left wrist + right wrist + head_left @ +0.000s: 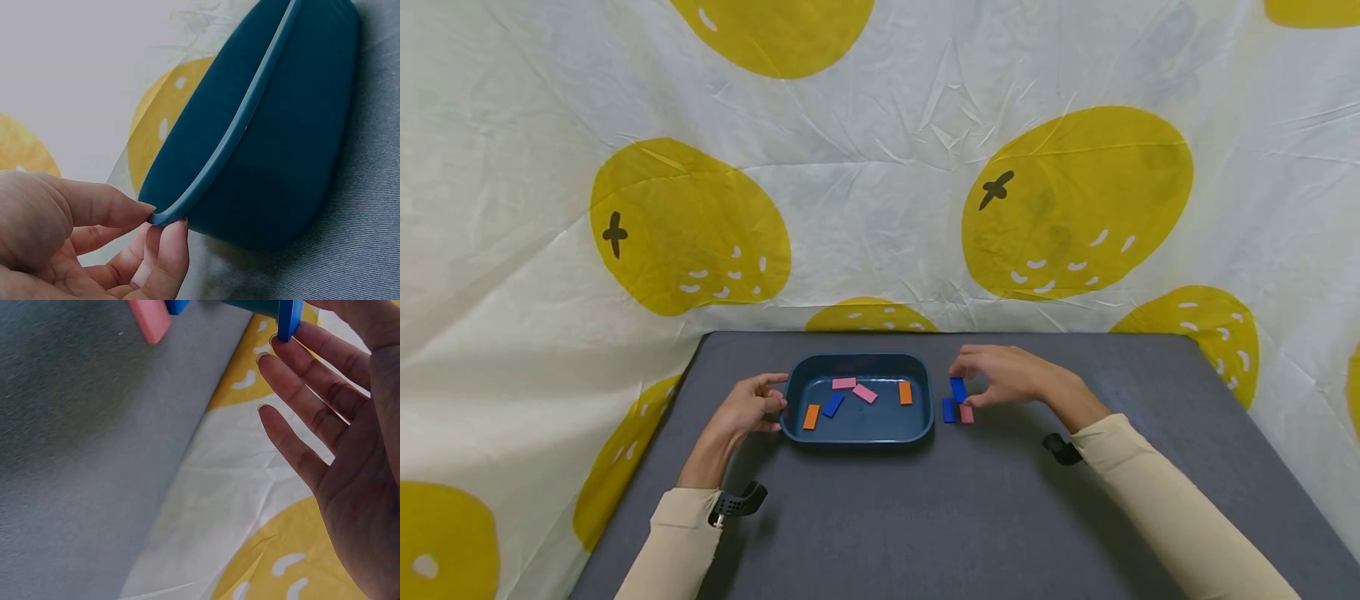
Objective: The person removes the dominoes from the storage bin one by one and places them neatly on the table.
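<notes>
At the left end of a dark blue tray (pixel 859 441), my left hand (pixel 747 410) pinches the rim between thumb and fingers; the left wrist view shows this grip on the rim (pixel 240 119) closely. To the right of the tray, my right hand (pixel 1015 375) holds a small flat blue block (pixel 958 390) between thumb and fingertips. Just below that block, another blue block (pixel 949 411) and a pink block (pixel 967 414) lie side by side on the table. In the right wrist view, the held blue block (pixel 289 319) is partly cut off by the top edge.
Inside the tray lie two pink blocks (pixel 865 393), one blue block (pixel 832 405) and two orange blocks (pixel 906 393), spread apart. Everything stands on a grey cloth-covered table (pixel 880 517). A white curtain with yellow fruit prints (pixel 880 233) hangs behind it.
</notes>
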Demonstrator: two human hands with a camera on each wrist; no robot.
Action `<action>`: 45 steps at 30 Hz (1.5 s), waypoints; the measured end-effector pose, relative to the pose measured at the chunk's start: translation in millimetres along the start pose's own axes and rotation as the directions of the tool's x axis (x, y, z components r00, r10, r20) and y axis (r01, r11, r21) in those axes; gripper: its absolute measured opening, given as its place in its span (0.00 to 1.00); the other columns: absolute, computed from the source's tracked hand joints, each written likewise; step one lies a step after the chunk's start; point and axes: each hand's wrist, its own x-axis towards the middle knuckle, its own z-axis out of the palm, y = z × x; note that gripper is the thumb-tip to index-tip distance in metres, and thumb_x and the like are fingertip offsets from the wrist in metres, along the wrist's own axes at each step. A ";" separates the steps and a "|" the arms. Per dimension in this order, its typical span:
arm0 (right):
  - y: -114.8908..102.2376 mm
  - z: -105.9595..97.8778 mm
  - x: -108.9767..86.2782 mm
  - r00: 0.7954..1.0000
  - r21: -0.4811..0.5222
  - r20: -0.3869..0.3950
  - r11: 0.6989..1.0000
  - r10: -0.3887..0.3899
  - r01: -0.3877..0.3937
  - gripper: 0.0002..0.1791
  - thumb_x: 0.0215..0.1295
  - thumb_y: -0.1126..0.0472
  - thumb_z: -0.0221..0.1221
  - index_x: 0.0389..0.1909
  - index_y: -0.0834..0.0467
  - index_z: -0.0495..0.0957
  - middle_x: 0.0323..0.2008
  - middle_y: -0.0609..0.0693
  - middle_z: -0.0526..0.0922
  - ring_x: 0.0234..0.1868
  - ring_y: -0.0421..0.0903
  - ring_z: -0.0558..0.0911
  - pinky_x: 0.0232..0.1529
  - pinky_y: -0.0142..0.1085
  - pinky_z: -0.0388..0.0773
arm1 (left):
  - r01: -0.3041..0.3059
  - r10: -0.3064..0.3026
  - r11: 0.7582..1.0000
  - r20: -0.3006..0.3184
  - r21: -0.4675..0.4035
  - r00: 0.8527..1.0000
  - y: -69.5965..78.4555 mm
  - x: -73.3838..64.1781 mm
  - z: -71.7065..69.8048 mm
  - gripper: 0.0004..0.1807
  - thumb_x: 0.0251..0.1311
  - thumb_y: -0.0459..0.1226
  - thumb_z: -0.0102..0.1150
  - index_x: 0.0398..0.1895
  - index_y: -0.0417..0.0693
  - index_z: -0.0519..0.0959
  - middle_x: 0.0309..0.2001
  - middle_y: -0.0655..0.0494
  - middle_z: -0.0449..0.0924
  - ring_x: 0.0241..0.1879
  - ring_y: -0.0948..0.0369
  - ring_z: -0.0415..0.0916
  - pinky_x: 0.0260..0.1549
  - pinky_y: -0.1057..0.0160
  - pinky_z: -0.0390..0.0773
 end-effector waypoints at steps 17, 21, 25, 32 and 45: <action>28.0 25.1 -18.3 0.999 -0.018 -0.025 0.999 0.030 -0.030 0.22 0.59 0.52 0.72 0.54 0.51 0.82 0.48 0.44 0.79 0.47 0.46 0.81 0.48 0.45 0.81 | -0.012 0.012 1.000 -0.001 -0.004 1.000 -3.3 1.5 0.5 0.26 0.70 0.27 0.55 0.71 0.43 0.69 0.42 0.46 0.75 0.40 0.52 0.78 0.30 0.59 0.85; 32.2 30.1 -21.7 0.998 -0.009 -0.019 0.998 0.056 -0.056 0.22 0.59 0.52 0.72 0.53 0.52 0.82 0.47 0.44 0.79 0.47 0.46 0.80 0.49 0.46 0.81 | -0.017 0.017 1.000 0.002 -0.002 1.000 -3.6 1.7 0.5 0.26 0.70 0.27 0.55 0.71 0.43 0.69 0.42 0.46 0.75 0.39 0.52 0.78 0.29 0.59 0.85; 37.1 34.7 -24.1 0.999 -0.007 -0.020 0.999 0.049 -0.049 0.22 0.59 0.51 0.72 0.53 0.52 0.82 0.47 0.45 0.80 0.47 0.47 0.81 0.49 0.47 0.81 | -0.016 0.016 1.000 0.001 -0.003 1.000 -4.0 1.6 0.4 0.27 0.70 0.27 0.55 0.71 0.43 0.69 0.42 0.45 0.75 0.38 0.53 0.77 0.30 0.59 0.85; 43.7 42.7 -25.1 0.999 -0.001 -0.015 0.999 0.051 -0.051 0.22 0.59 0.50 0.72 0.53 0.51 0.82 0.46 0.44 0.79 0.47 0.47 0.81 0.50 0.48 0.81 | -0.019 0.019 1.000 0.005 -0.009 1.000 -4.7 2.2 0.0 0.26 0.71 0.27 0.55 0.71 0.43 0.69 0.42 0.46 0.74 0.36 0.55 0.76 0.29 0.59 0.84; 44.2 47.7 -23.4 0.997 -0.038 -0.010 0.996 0.075 -0.075 0.21 0.58 0.49 0.72 0.52 0.50 0.82 0.45 0.42 0.79 0.46 0.42 0.80 0.50 0.47 0.81 | -0.015 0.015 1.000 0.004 -0.002 1.000 -4.5 2.7 -0.5 0.26 0.71 0.28 0.56 0.71 0.44 0.69 0.43 0.45 0.74 0.38 0.54 0.76 0.30 0.59 0.85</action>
